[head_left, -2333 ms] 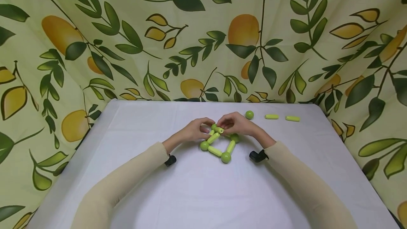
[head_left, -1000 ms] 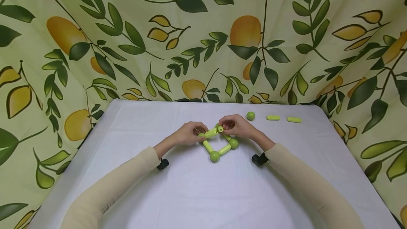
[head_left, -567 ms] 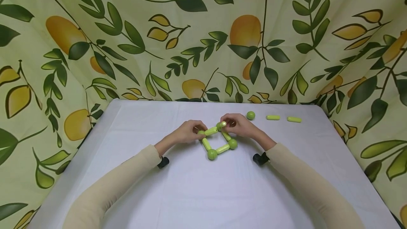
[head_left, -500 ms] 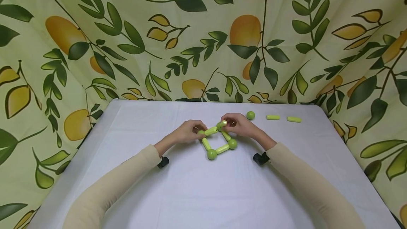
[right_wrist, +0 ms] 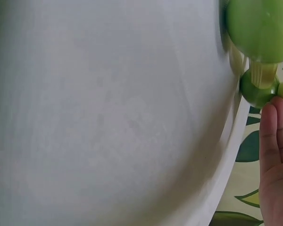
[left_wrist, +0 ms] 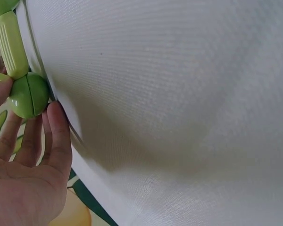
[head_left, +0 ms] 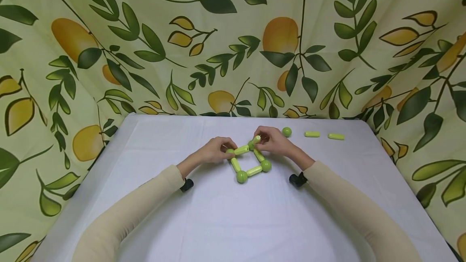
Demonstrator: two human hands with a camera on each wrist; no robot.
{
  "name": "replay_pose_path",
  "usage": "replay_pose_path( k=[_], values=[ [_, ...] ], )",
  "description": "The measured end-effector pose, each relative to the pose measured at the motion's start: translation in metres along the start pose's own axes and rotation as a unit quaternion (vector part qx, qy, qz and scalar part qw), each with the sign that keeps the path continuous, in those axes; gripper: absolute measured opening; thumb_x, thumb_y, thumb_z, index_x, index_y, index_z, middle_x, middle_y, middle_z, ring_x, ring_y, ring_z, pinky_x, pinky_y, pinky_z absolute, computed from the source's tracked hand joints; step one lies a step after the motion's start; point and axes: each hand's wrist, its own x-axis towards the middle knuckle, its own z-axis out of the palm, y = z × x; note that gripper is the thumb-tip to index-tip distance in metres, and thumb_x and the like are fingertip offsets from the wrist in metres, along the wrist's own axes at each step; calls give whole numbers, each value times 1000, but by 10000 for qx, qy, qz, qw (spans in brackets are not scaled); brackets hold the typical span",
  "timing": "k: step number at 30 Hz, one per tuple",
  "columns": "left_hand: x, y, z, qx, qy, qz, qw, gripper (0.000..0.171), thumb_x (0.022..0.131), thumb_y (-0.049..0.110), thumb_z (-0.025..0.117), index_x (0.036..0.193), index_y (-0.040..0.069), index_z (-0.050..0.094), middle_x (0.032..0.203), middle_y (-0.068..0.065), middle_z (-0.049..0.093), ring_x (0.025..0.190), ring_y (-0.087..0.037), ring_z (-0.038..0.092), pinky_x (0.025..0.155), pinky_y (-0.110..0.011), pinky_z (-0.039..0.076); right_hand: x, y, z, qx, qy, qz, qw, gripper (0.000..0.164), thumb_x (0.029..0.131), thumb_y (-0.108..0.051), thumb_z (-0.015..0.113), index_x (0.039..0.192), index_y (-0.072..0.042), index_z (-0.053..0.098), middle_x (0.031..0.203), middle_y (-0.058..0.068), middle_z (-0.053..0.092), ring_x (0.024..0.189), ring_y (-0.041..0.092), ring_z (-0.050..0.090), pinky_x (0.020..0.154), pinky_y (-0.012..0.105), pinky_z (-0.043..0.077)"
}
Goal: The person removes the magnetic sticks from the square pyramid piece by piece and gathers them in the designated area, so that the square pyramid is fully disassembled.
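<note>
At this white-covered table [head_left: 218, 213], left hand [head_left: 214, 151] pinches a green ball [left_wrist: 30, 96], and right hand [head_left: 274, 140] one yellow-green rod [head_left: 256, 140].

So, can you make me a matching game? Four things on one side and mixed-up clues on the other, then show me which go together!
Things:
1. left grip
2. loose ball
3. two loose sticks
4. curtain

Clues:
A. light green, farthest right of all the green pieces
B. holding a ball joined to sticks
C. behind the table, printed with leaves and orange fruit
D. on the white cloth, between the right grip and the pieces in clue A

Right pairs: 1-B, 2-D, 3-A, 4-C
</note>
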Motion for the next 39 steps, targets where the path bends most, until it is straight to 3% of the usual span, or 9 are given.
replay_pose_path(
  k=[5,14,20,22,27,33,39],
  values=[
    [0,0,0,14,-7,6,10000,20,94,9,74,113,6,70,114,-6,69,109,-24,64,97,-34,50,-1,1,-3,97,66,-104,9999,15,84,12,72,93,4,63,97,14,70,83,26,65,75,36,57],
    [1,-2,1,20,-4,-16,10000,20,94,9,74,113,6,70,112,-5,69,108,-22,65,96,-32,51,-3,16,-9,692,98,-1,9976,17,86,16,70,95,6,60,105,19,70,98,30,69,84,31,57],
    [0,-1,0,2,-54,-73,10000,20,95,9,74,114,7,70,112,-4,69,109,-23,64,97,-33,50,-20,23,-21,710,334,150,9968,19,87,13,73,102,6,64,101,14,67,96,28,67,83,30,56],
    [0,-1,0,-2,-71,-80,9999,20,95,9,73,115,7,69,113,-5,69,110,-24,64,97,-33,50,-27,34,-27,622,481,207,9967,20,87,10,75,105,6,66,101,14,68,93,27,66,81,29,56],
    [0,-2,0,22,-104,-53,9999,22,95,9,73,117,6,69,116,-6,68,111,-24,64,97,-33,50,-56,70,-50,480,808,399,9948,22,87,-1,80,107,2,72,104,14,69,89,22,64,78,24,55],
    [2,-3,0,5,-130,63,9999,23,96,9,73,118,6,69,117,-6,68,111,-24,64,98,-33,49,-112,93,-85,295,1114,860,9896,26,90,-8,80,114,1,72,112,17,68,92,15,66,78,21,54],
    [1,-1,-1,46,-111,43,9999,23,96,10,73,118,7,69,117,-7,68,111,-24,64,98,-34,50,-161,113,-119,-309,1406,1386,9798,33,91,-15,80,117,2,70,119,17,64,93,5,63,77,16,52]
  ],
)
